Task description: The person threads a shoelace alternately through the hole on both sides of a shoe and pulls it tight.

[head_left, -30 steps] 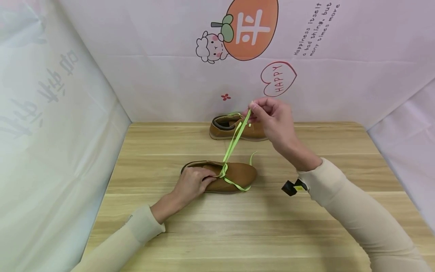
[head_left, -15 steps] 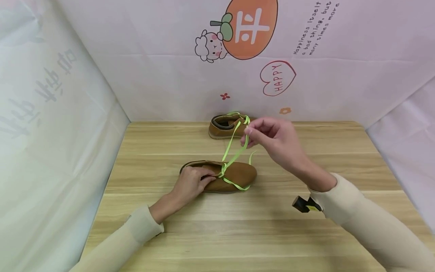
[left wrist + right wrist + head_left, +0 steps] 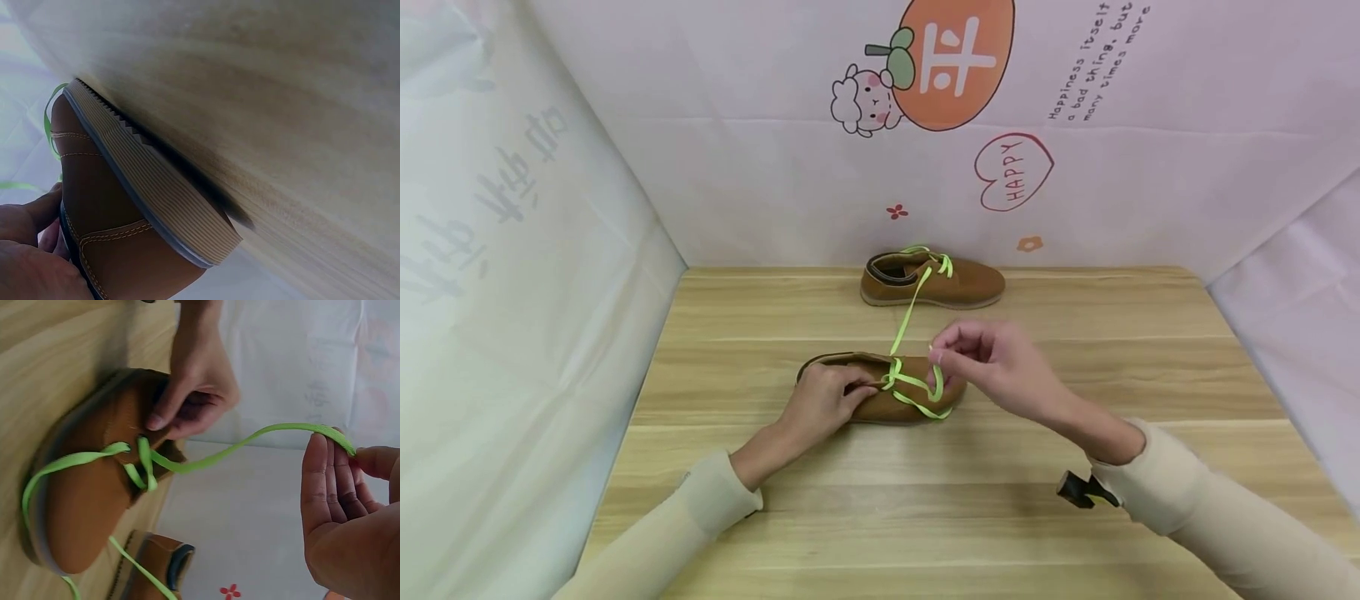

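Toward the near side of the wooden table point(image 3: 880, 525), the left hand point(image 3: 823, 406) pinches the upper edge of a brown shoe point(image 3: 882, 411), thumb against fingers, beside the lace holes. The shoe lies sole down, toe to the right. Over its toe, the right hand point(image 3: 1003, 367) holds the tip of a green lace point(image 3: 206, 462) between thumb and fingertips, with no visible gap there; the lace sags slackly back to the holes. Only the end is held, so a snag or sharp tug could probably pull it free. Were the left hand to loosen, the shoe might slide with any pull. A loose strand point(image 3: 69, 462) crosses the toe and could get caught under the sole or in a loop, tangling things. Another strand point(image 3: 906, 321) stretches toward a second brown shoe point(image 3: 970, 283); whether it rests on that shoe I cannot tell, but it might drag or catch there. Behind stands a printed white sheet point(image 3: 775, 192).
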Available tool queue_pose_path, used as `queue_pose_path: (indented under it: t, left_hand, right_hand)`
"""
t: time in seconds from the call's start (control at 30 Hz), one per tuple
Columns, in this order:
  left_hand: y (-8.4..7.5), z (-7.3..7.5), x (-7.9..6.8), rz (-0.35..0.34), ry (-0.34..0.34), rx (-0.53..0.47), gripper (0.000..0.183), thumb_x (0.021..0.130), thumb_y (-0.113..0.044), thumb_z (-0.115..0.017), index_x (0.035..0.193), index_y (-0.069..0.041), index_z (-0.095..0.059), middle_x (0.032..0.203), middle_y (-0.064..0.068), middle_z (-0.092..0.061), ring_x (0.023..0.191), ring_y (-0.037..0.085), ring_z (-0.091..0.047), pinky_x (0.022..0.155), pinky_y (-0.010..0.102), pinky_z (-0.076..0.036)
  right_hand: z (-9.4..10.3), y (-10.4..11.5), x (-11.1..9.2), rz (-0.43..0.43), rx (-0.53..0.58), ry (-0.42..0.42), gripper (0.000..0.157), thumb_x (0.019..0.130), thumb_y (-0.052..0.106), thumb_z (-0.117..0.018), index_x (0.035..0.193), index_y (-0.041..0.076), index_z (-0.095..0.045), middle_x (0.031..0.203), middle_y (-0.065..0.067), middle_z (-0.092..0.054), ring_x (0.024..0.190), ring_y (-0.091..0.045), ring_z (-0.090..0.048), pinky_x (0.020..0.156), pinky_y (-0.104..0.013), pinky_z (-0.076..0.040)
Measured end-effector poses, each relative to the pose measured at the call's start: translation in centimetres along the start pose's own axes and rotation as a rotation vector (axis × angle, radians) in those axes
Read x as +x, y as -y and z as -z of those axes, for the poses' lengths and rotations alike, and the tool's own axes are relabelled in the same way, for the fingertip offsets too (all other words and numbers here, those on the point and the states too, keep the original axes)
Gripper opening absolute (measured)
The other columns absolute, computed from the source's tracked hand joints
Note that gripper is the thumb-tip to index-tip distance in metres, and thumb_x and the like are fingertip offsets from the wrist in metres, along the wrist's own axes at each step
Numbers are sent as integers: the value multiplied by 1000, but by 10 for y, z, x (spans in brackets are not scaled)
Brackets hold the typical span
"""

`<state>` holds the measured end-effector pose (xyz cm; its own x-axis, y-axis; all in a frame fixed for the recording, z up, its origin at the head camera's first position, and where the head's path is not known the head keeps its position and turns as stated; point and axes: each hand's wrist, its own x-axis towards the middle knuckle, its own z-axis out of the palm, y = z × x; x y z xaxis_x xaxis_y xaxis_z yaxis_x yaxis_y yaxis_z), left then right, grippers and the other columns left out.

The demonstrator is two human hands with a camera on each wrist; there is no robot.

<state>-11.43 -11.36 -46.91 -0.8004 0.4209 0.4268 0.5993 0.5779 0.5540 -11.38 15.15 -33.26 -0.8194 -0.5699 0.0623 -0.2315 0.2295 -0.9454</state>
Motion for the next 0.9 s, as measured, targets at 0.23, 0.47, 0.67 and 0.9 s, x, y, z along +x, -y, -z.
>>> queue_pose_path:
  t: [0.23, 0.47, 0.67, 0.9]
  left_hand:
    - [-2, -1, -1, 9, -12, 6, 7, 88, -7, -87, 93, -8, -82, 89, 1, -81, 80, 11, -77, 69, 29, -61]
    - [-1, 0, -1, 12, -14, 2, 6, 88, -8, -86, 92, -8, -81, 88, 0, -81, 77, 9, -75, 66, 28, -58]
    - [-1, 0, -1, 8, -18, 3, 6, 88, -8, -86, 92, -8, -81, 87, 0, -81, 74, 7, -72, 64, 26, -57]
    - [-1, -1, 0, 1, -21, 2, 8, 88, -8, -87, 92, -9, -81, 87, 0, -81, 73, 7, -73, 64, 26, -57]
  right_hand:
    - [-20, -24, -18, -42, 81, 124, 8, 104, 1, -62, 101, 0, -70, 87, -13, -76, 78, -26, -75, 73, -43, -64]
    - [-39, -42, -32, -69, 135, 244, 10, 107, 5, -61, 101, -1, -68, 88, -13, -76, 81, -24, -75, 74, -44, -64]
    - [-51, -61, -36, -68, 46, 314, 5, 102, 4, -67, 98, 4, -69, 87, -8, -76, 81, -14, -73, 74, -38, -64]
    - [-67, -88, -42, 18, -221, 355, 11, 97, 5, -75, 90, 14, -73, 83, 13, -69, 76, 5, -60, 70, -21, -57]
